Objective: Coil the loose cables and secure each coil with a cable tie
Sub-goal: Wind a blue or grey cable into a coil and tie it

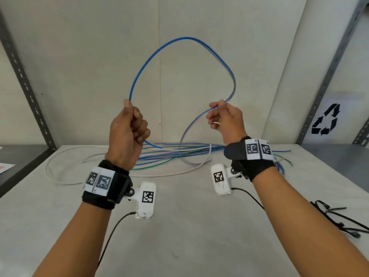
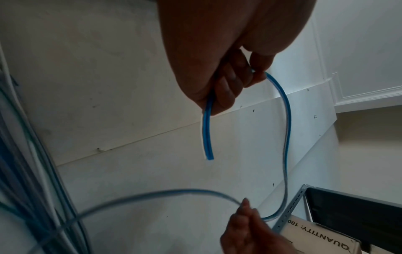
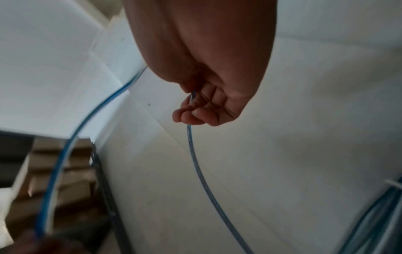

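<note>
The blue cable (image 1: 179, 40) is held in the air above the table (image 1: 189, 226) and forms one large arch between both hands. The left hand (image 1: 127, 132) grips the cable near its cut end, with fingers and thumb curled round it; in the left wrist view the short free end (image 2: 207, 137) hangs below the fist and shows a white stripe along the blue jacket. The right hand (image 1: 225, 118) pinches the cable between thumb and fingertips at the other foot of the arch. From that pinch the cable drops in a curve to the table surface and joins the pile of loose cables (image 1: 179, 154), which are blue, green and white and lie at the rear of the table. A white cable (image 1: 60, 156) loops out to the left of the pile. Black cable ties (image 1: 339, 220) lie together on the table at the right edge, well apart from the pile
</note>
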Demonstrator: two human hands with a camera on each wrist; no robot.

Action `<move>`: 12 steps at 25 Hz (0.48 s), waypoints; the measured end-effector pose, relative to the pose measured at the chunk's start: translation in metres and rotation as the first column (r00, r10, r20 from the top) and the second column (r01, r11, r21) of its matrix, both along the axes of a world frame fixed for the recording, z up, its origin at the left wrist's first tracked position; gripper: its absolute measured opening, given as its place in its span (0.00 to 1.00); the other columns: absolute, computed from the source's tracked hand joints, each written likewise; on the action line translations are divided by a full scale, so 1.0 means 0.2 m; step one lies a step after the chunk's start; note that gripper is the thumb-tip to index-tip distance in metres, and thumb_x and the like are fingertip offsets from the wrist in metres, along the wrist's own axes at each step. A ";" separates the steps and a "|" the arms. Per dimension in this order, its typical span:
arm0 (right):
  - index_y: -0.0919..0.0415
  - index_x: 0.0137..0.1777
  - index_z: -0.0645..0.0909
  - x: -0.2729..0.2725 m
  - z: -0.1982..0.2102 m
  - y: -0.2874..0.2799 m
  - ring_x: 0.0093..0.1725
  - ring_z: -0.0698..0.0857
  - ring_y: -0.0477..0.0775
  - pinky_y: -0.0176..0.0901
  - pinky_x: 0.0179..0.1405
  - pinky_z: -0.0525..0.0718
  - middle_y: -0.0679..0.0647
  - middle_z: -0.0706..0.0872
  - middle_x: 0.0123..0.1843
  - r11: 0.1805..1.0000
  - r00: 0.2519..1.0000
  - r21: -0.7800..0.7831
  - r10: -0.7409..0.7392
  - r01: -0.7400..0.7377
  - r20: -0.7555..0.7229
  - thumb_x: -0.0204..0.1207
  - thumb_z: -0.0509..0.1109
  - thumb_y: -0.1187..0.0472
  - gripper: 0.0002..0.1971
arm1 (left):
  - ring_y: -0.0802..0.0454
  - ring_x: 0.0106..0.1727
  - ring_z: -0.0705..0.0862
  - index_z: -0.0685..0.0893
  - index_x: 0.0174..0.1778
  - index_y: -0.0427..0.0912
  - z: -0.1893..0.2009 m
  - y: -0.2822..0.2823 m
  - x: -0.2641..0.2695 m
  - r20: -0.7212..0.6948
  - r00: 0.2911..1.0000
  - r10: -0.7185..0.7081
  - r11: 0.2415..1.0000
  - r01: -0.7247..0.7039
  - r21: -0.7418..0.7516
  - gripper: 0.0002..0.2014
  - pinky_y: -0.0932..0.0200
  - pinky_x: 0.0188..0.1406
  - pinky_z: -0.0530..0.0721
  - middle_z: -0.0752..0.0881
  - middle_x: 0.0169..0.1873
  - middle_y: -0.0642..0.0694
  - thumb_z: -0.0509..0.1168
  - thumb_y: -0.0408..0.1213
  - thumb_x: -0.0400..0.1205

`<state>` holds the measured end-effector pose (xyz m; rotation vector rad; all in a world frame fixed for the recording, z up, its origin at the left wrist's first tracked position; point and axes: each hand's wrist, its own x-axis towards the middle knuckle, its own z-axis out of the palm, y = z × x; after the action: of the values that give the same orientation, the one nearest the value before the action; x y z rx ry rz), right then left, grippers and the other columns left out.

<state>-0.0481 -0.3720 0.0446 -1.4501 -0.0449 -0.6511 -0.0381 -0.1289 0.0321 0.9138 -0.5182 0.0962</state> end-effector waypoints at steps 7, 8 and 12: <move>0.63 0.56 0.80 0.00 -0.07 0.03 0.36 0.88 0.51 0.41 0.35 0.84 0.57 0.90 0.39 0.999 0.999 0.006 0.032 -0.032 -0.043 0.92 0.54 0.59 0.14 | 0.56 0.24 0.53 0.69 0.34 0.45 -0.07 -0.06 0.04 -0.037 0.999 0.024 0.999 -0.025 -0.020 0.22 0.61 0.21 0.54 0.58 0.22 0.54 0.50 0.49 0.93; 0.63 0.58 0.80 0.01 -0.12 0.02 0.41 0.90 0.52 0.42 0.39 0.85 0.58 0.91 0.43 0.999 0.998 0.028 0.017 -0.015 -0.055 0.92 0.55 0.59 0.13 | 0.57 0.23 0.53 0.69 0.34 0.45 -0.08 -0.06 0.06 -0.051 0.998 0.024 0.999 -0.026 -0.033 0.22 0.61 0.21 0.54 0.58 0.22 0.54 0.50 0.50 0.93; 0.60 0.60 0.80 0.02 -0.12 -0.06 0.57 0.91 0.54 0.41 0.49 0.88 0.56 0.94 0.52 0.884 0.975 0.419 0.223 -0.207 0.013 0.93 0.53 0.57 0.14 | 0.59 0.22 0.55 0.69 0.34 0.44 -0.14 -0.09 0.12 -0.082 0.995 0.050 0.998 -0.054 -0.036 0.21 0.61 0.21 0.54 0.57 0.22 0.54 0.50 0.49 0.93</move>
<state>-0.0446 -0.3836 0.0197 -1.0213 -0.0352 -0.4185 -0.0142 -0.1468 0.0043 0.8905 -0.4160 0.1153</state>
